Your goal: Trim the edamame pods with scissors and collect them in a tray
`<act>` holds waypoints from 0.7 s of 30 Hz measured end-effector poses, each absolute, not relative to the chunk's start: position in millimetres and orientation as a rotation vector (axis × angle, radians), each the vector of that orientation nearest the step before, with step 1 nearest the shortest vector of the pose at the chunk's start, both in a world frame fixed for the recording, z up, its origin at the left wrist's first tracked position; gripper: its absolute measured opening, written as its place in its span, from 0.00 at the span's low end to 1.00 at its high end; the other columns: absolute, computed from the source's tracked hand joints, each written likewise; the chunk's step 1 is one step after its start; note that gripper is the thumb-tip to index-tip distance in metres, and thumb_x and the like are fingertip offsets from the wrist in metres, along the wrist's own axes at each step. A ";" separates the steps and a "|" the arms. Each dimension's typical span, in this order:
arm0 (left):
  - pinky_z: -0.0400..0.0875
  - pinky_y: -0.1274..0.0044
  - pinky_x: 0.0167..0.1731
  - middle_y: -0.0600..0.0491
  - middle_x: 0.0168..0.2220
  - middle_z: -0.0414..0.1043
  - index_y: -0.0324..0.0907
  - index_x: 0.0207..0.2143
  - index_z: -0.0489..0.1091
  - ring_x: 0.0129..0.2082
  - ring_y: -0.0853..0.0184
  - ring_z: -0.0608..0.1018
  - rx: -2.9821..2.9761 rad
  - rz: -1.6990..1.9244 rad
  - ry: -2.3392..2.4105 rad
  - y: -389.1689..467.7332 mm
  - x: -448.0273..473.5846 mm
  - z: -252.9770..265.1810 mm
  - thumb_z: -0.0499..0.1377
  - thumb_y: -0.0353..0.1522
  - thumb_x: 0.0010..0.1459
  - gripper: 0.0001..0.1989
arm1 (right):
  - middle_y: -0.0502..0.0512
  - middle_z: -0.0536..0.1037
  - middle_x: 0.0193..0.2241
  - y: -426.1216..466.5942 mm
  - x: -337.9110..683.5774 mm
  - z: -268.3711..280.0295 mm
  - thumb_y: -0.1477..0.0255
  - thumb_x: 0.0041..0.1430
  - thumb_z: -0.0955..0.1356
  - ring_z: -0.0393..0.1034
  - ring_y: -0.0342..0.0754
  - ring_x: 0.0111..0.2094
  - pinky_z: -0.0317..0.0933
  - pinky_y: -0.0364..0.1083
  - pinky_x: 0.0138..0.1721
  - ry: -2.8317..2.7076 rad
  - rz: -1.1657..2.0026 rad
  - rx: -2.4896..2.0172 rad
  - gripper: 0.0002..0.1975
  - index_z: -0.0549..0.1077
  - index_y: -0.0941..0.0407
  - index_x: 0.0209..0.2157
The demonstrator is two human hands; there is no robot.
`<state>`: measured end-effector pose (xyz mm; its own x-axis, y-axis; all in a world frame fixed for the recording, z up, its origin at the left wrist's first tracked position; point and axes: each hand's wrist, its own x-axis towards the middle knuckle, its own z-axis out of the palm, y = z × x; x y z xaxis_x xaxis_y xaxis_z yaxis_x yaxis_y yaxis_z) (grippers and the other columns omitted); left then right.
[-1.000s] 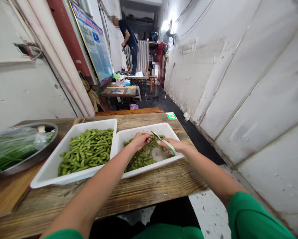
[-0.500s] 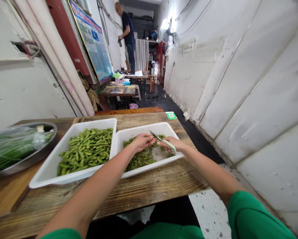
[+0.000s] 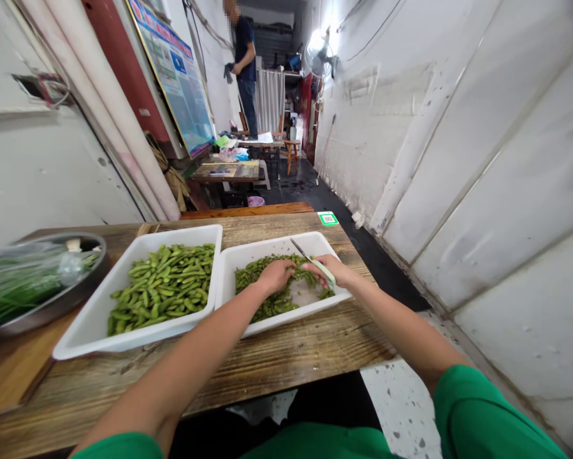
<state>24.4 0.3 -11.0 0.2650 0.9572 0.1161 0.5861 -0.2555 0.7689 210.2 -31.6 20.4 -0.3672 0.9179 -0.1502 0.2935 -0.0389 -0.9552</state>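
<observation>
Pale-green-handled scissors (image 3: pixel 325 273) are held in my right hand (image 3: pixel 333 270), blades pointing up and to the left over the right white tray (image 3: pixel 231 256). My left hand (image 3: pixel 276 276) is down in that tray, fingers bent together among green soybean pods and trimmings (image 3: pixel 273 305); what they pinch, if anything, is hidden. A patch of the tray's floor shows below my hands. On the left, a second white tray (image 3: pixel 88 331) holds a heap of green soybean pods (image 3: pixel 164 280).
Both trays stand on a wooden table (image 3: pixel 210 382). A metal bowl (image 3: pixel 102 245) of bagged green vegetables sits at the far left, beside a wooden board (image 3: pixel 16 382). A QR-code card (image 3: pixel 328 218) lies at the far edge. Another person (image 3: pixel 246 64) stands in the background.
My left hand has lowered into the pods, its fingers turned downward. The scissors have tilted more upright. In the background, the person's hands and the dark glove have shifted.
</observation>
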 end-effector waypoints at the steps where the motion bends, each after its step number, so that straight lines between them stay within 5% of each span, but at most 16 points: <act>1: 0.58 0.79 0.29 0.52 0.20 0.68 0.42 0.18 0.69 0.27 0.65 0.71 2.015 0.754 1.390 -0.8 25.7 -14.0 0.60 0.28 0.40 0.03 | 0.43 0.59 0.08 -32.4 210.1 21.4 0.58 0.44 0.68 0.53 0.36 0.09 0.50 0.37 0.09 -1.683 1.435 -1.283 0.20 0.60 0.59 0.18; 6: 0.57 0.79 0.29 0.52 0.17 0.66 0.41 0.13 0.66 0.26 0.65 0.70 2.096 0.690 1.434 -2.6 28.3 -16.6 0.60 0.23 0.37 0.07 | 0.43 0.58 0.08 -35.3 208.3 26.2 0.57 0.44 0.68 0.52 0.35 0.08 0.49 0.36 0.08 -1.684 1.434 -1.297 0.21 0.59 0.59 0.17; 11: 0.57 0.80 0.24 0.55 0.17 0.66 0.41 0.20 0.69 0.20 0.70 0.67 1.794 0.909 1.456 7.2 21.7 -6.2 0.60 0.30 0.41 0.02 | 0.44 0.60 0.10 -34.3 207.9 25.0 0.56 0.44 0.68 0.54 0.36 0.10 0.51 0.37 0.09 -1.732 1.478 -1.363 0.21 0.59 0.59 0.19; 21: 0.55 0.83 0.16 0.58 0.14 0.62 0.36 0.23 0.68 0.14 0.77 0.62 1.253 1.040 1.283 11.7 18.9 -9.5 0.65 0.35 0.35 0.13 | 0.43 0.57 0.09 -35.5 210.0 23.0 0.55 0.45 0.67 0.51 0.35 0.10 0.49 0.37 0.10 -1.908 1.493 -1.281 0.22 0.58 0.58 0.19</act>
